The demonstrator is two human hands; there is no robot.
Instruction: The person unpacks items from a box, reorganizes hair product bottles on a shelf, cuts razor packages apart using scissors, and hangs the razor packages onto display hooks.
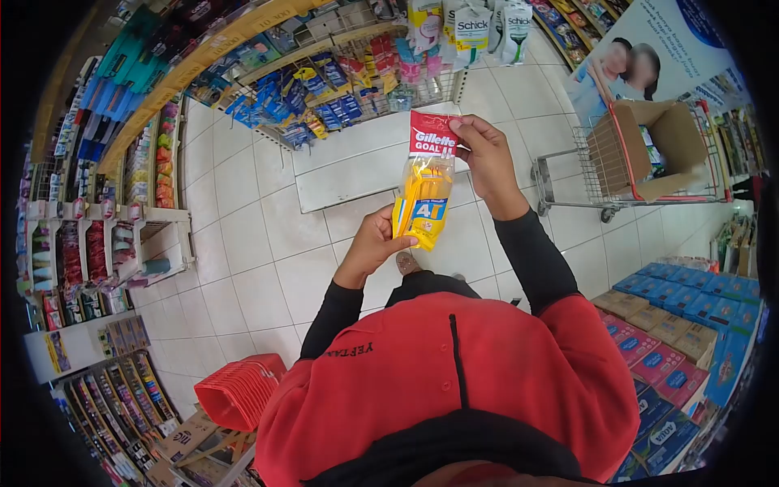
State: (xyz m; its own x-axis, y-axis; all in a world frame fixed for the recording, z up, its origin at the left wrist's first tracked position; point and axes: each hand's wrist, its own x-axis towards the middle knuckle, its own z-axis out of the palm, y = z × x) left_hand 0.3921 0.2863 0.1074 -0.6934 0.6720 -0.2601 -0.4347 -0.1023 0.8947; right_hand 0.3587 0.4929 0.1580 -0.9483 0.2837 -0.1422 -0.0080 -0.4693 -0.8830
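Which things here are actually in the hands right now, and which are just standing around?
In hand:
- Gillette razor pack, left hand at its bottom, right hand at its red header

Standing about:
- shopping cart with cardboard box
- red baskets
- Schick packs
- blue and red boxes

- The razor pack (425, 191), held between the left hand (375, 243) and the right hand (485, 154), reads "Gillette GOAL II" in white on its red header card, with a large "4" on a blue patch lower down.
- Two white hanging packs (473, 31) on the rack read "Schick".
- The red shirt (454, 373) carries dark lettering, seen upside down, roughly "YETTAM".
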